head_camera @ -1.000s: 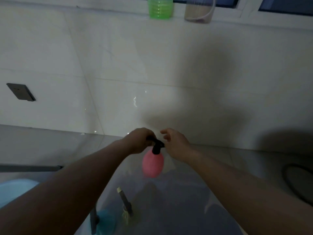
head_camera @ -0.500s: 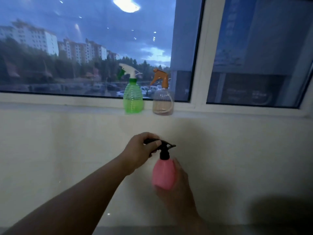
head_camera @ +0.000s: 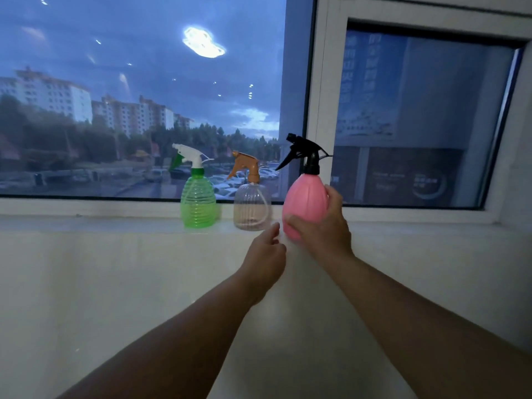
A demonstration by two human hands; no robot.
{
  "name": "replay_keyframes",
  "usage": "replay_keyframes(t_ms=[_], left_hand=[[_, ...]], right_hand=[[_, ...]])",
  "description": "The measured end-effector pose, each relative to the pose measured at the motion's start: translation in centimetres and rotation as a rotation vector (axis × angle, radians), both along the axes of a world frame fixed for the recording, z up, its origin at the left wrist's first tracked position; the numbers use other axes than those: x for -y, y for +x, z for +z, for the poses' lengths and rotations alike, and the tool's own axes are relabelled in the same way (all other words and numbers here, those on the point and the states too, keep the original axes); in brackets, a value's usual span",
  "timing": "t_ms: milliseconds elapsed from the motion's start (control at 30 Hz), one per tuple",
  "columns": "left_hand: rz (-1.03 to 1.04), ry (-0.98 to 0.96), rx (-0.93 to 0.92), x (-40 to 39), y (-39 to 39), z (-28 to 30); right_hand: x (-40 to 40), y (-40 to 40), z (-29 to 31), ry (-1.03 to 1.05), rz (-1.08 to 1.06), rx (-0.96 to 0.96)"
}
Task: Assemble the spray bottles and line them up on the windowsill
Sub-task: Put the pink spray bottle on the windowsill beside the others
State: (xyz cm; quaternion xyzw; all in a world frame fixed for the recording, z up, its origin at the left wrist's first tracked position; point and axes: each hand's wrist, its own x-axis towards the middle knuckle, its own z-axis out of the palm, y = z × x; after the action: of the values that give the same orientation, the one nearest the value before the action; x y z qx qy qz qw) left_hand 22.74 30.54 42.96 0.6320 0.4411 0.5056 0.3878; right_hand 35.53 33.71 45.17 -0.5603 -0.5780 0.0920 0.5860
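A pink spray bottle [head_camera: 305,200] with a black trigger head [head_camera: 305,154] is held upright at windowsill height, with my right hand [head_camera: 322,228] wrapped around its lower body. It is just right of a clear bottle with an orange trigger [head_camera: 252,207] and a green bottle with a white trigger [head_camera: 198,203], both standing on the windowsill [head_camera: 115,221]. My left hand [head_camera: 264,254] hovers below the clear bottle, fingers loosely apart, holding nothing. I cannot tell whether the pink bottle's base touches the sill.
A white window frame post [head_camera: 319,96] rises right behind the pink bottle. The sill runs on to the right [head_camera: 417,226] and to the left of the green bottle. Below is a plain white wall [head_camera: 144,283].
The view rose from the floor to the window. My left hand let go of the black trigger head. My right hand carried the pink bottle up and right to the sill beside the clear bottle.
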Motion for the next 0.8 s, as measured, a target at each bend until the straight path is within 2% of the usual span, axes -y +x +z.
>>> replay_keyframes(t_ms=[133, 333, 467, 533, 700, 800], left_hand=[[-0.021, 0.034, -0.090, -1.7, 2.0, 1.0], [-0.033, 0.024, -0.229, -4.9, 2.8, 1.2], [-0.061, 0.039, -0.242, -6.7, 3.1, 1.3], [-0.069, 0.041, -0.219, -7.3, 3.3, 1.3], [-0.098, -0.049, -0.032, -8.5, 3.7, 1.2], [-0.093, -0.068, -0.011, -8.7, 3.8, 1.4]], right_hand=[[-3.2, 0.8, 1.5, -0.052, 0.004, 0.005], [-6.3, 1.8, 0.6, -0.111, 0.020, -0.013], [-7.6, 2.1, 0.8, -0.120, 0.006, -0.024], [-7.9, 2.1, 1.0, -0.140, -0.024, -0.017], [-8.2, 1.5, 1.4, -0.176, -0.148, 0.001], [-8.5, 1.2, 1.4, -0.188, -0.201, 0.017]])
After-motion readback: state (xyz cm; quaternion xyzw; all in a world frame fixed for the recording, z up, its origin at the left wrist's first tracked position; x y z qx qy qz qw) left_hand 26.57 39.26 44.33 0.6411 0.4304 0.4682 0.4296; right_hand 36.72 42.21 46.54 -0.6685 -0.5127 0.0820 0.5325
